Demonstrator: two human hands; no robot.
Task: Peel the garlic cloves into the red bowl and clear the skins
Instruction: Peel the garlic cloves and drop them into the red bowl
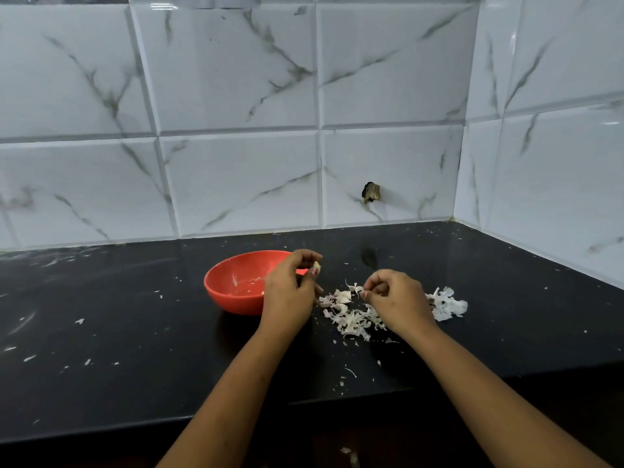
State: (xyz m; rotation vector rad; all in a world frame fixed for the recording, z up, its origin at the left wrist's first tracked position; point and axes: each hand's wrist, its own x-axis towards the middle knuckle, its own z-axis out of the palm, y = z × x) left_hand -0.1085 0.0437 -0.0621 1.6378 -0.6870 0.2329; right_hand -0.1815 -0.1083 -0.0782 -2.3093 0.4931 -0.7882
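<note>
Black counter, garlic clove pinched between left fingers

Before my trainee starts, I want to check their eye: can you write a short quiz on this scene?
1. True or false: the bowl stands right of the skins.
2. The left hand pinches: A) a clove B) a knife C) a spoon.
3. Fill in: the skins lie on the ___ counter.
Key: 1 false; 2 A; 3 black.
</note>
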